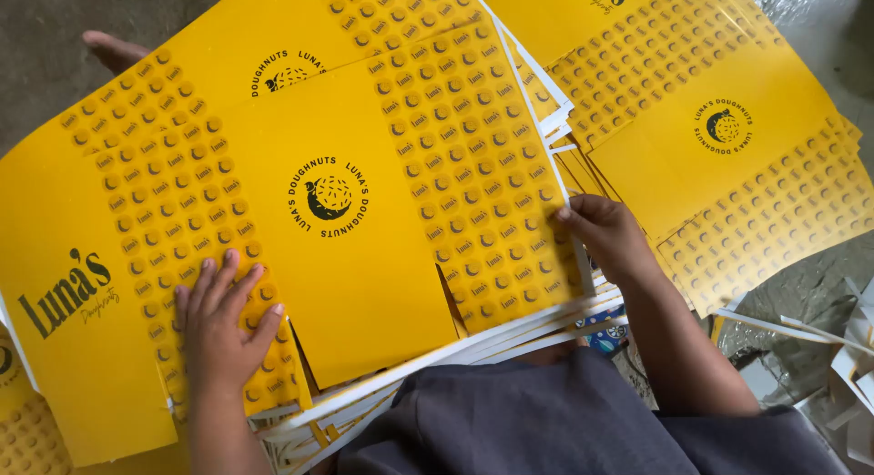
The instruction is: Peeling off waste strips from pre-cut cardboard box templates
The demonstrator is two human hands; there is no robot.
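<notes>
A stack of large yellow printed card sheets, with black round logos and rows of small dot marks, lies across my lap. My left hand rests flat on the top sheet near its lower left, fingers spread. My right hand grips the right edge of the stack, fingers curled around the white sheet edges. The top yellow panel with a round black logo sits between my hands.
A second pile of yellow printed sheets lies fanned out at the right. White paper strips lie on the grey floor at lower right. A bare foot shows at upper left. My grey garment fills the bottom.
</notes>
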